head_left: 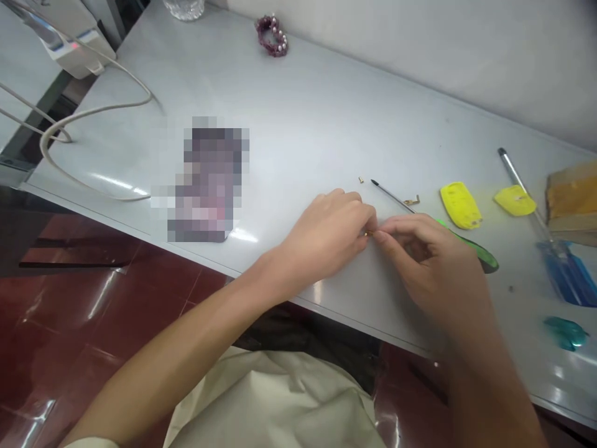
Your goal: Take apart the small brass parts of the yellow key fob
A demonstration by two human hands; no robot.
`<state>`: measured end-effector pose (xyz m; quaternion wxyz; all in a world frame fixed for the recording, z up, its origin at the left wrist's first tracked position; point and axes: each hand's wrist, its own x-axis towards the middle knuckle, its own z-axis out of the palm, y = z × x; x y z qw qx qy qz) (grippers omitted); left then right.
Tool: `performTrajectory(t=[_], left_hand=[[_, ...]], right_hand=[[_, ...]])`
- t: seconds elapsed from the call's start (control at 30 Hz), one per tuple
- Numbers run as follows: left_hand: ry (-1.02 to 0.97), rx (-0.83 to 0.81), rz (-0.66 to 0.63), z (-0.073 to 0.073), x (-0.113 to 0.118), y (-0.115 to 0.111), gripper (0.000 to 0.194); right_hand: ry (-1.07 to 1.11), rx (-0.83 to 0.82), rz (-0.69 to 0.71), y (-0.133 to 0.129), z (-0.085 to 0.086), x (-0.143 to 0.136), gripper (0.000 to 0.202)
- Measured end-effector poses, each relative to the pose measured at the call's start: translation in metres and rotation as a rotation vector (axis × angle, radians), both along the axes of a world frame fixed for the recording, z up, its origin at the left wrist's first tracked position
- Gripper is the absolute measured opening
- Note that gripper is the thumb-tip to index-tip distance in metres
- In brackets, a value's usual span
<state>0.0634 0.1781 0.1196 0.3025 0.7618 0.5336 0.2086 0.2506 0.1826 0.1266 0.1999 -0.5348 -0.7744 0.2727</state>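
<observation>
My left hand (pixel 333 230) and my right hand (pixel 426 255) meet above the front part of the white table. A tiny brass-coloured piece (pixel 367 234) shows between their fingertips, both hands pinching it; most of it is covered by fingers. Beyond the hands lie a small brass screw (pixel 360 180) and an angled brass pin (pixel 413 200). A screwdriver with a green and black handle (pixel 487 258) rests partly beneath my right hand, its dark tip pointing away to the left. Two yellow plastic shell pieces (pixel 460 205) are to the right.
On the right are a clear blue-handled screwdriver (pixel 571 274), a brown box (pixel 573 202) and a teal object (pixel 566 333). A blurred-out rectangular item (pixel 209 186) lies left, near a pale cable (pixel 97 111). A beaded bracelet (pixel 272 36) and a glass (pixel 185 7) are at the back.
</observation>
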Motion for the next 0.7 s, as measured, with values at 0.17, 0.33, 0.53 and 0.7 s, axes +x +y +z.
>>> performTrajectory(t=[0.17,0.33,0.53,0.7], left_hand=[[-0.016,0.03,0.009,-0.003,0.001,-0.002,0.018],[-0.029,0.044,0.036,-0.004,0.002,-0.005,0.019],[-0.027,0.069,0.047,-0.007,0.004,-0.007,0.016],[-0.026,0.075,0.083,-0.008,0.008,-0.01,0.012]], right_hand=[[-0.087,-0.043,0.022,0.006,0.007,0.0,0.015],[-0.11,-0.075,0.053,0.011,0.012,0.001,0.016],[-0.153,-0.102,0.114,0.018,0.016,0.004,0.018],[-0.175,-0.137,0.152,0.022,0.018,0.006,0.022]])
